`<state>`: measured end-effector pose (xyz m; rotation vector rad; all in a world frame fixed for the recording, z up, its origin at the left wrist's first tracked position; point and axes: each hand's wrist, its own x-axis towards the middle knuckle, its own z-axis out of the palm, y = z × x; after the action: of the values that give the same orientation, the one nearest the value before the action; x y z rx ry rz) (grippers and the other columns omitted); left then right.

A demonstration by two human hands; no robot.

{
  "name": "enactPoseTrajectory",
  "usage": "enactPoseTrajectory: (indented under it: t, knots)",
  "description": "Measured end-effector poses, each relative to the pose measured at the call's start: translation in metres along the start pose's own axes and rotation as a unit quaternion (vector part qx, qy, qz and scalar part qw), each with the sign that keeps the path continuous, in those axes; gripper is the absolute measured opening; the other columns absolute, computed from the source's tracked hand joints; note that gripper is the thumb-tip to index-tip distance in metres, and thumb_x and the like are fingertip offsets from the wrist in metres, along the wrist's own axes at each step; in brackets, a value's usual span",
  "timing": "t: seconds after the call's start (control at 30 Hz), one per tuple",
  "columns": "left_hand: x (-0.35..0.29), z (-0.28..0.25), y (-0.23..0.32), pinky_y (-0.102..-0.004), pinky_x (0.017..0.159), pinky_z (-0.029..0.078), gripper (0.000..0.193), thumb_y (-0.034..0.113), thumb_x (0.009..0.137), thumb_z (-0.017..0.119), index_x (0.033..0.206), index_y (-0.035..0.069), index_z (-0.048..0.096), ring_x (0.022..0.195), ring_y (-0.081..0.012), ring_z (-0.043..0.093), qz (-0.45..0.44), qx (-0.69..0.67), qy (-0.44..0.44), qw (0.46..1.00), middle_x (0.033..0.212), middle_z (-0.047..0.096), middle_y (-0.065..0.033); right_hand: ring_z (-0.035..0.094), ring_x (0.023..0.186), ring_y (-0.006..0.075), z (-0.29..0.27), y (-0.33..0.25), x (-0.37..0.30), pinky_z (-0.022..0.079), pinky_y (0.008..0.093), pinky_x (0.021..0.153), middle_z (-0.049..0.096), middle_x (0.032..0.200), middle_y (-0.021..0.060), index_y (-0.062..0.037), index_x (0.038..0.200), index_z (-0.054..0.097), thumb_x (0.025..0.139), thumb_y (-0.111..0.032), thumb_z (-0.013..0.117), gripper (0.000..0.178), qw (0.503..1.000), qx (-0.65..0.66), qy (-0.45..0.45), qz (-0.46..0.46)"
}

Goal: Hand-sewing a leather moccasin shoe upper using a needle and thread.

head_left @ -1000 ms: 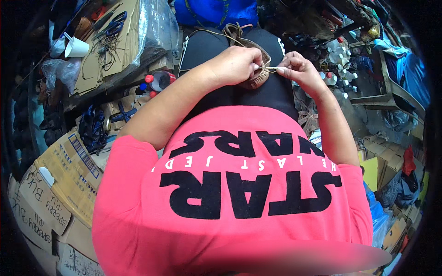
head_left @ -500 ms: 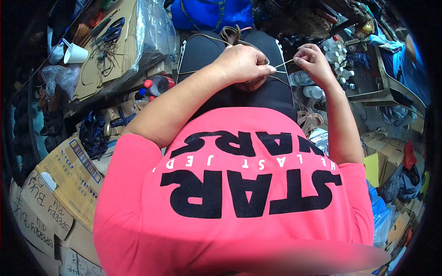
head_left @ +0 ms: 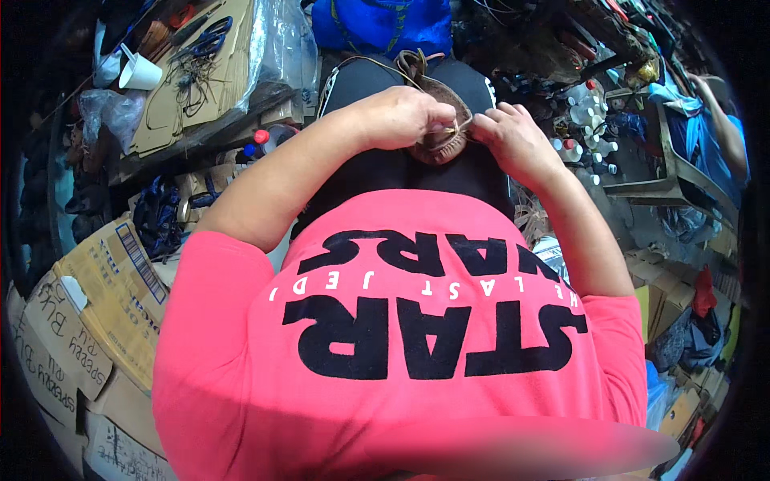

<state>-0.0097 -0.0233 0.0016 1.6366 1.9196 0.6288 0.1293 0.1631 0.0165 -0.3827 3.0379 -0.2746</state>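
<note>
A brown leather moccasin [head_left: 449,152] rests on my dark-trousered lap, its toe toward me with a row of stitches along it. Over the shoe's toe, my left hand [head_left: 399,118] is closed, thumb and fingers pinched on a pale thread [head_left: 459,128]. On the other side of the toe, my right hand [head_left: 515,141] is closed too, its fingertips gripping the thread close to the leather. The hands are a short way apart with the thread crossing between them. A longer brown lace trails from the shoe over my left thigh.
On the left, scissors [head_left: 213,36] lie on stacked cardboard sheets [head_left: 160,120] beside a white cup [head_left: 140,72]. A blue bag [head_left: 383,24] stands ahead. Plastic bottles [head_left: 589,112] crowd the right, near a chair frame [head_left: 670,152] and another person's arm [head_left: 726,132]. Cardboard boxes [head_left: 60,337] lie lower left.
My right hand has come down and left to the shoe, shortening the thread's visible span. My left hand has shifted slightly left, uncovering more of the shoe. Another person's arm has appeared at the right.
</note>
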Motion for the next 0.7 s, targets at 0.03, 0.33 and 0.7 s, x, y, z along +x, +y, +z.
enactPoseTrajectory:
  t: [0.03,0.33,0.7]
  knots:
    - [-0.010,-0.002,-0.006,-0.0434,0.068,0.046,0.012,0.013,0.084,0.054,0.093,0.005,0.055,0.081,-0.0377,0.059,-0.005,-0.001,0.004,1.000,0.085,0.061,-0.0190,0.055,0.091,0.0282,0.002,0.002,-0.003,0.041,0.0389,0.080,0.060,0.086,0.0081,-0.0104,0.092,0.056,0.078,-0.008,0.055,0.014,1.000,0.008,-0.008,0.000]
    - [-0.083,-0.066,-0.017,-0.0224,0.070,0.042,0.010,0.013,0.089,0.059,0.087,0.003,0.060,0.073,-0.0082,0.052,-0.048,-0.304,0.245,0.919,0.078,0.057,-0.0005,0.056,0.077,0.0097,0.026,0.061,-0.056,0.044,0.0276,0.077,0.062,0.085,-0.0003,-0.0046,0.093,0.063,0.088,-0.016,0.061,0.013,0.659,0.681,0.211,0.238]
    - [-0.069,-0.050,0.033,-0.0346,0.066,0.047,0.018,0.019,0.084,0.063,0.086,0.002,0.061,0.073,-0.0258,0.059,0.033,0.026,0.077,0.996,0.076,0.060,-0.0097,0.058,0.081,0.0135,-0.006,-0.007,-0.025,0.045,0.0257,0.078,0.064,0.092,0.0079,-0.0053,0.095,0.063,0.092,-0.022,0.058,0.018,0.812,0.577,0.028,0.083]
